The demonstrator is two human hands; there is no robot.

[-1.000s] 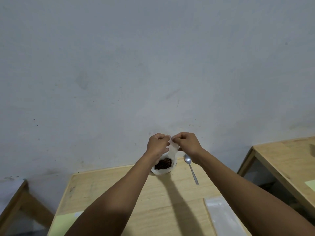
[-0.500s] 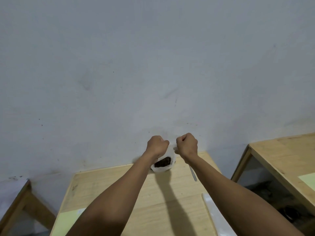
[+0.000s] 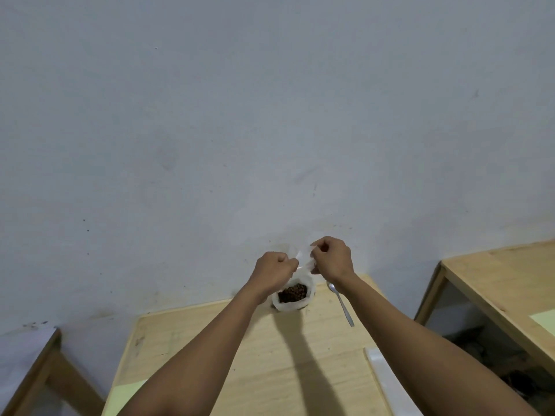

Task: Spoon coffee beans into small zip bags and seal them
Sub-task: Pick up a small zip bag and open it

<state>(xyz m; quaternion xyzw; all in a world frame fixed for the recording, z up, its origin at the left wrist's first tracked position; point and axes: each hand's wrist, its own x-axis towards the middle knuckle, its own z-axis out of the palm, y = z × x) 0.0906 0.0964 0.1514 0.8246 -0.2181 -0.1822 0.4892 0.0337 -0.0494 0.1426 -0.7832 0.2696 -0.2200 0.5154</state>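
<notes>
Small clear plastic zip bag (image 3: pixel 304 259) held up near the pale wall, above the back edge of the light wooden table (image 3: pixel 246 349). Left hand (image 3: pixel 274 270) and right hand (image 3: pixel 332 259) both have fingers curled, pinching its top strip from either side. Likely light, floppy, slick film — grip best at the stiffer zip edge. White bag of dark coffee beans (image 3: pixel 292 294) sits below; steel spoon (image 3: pixel 340 303) lies just beside it.
</notes>
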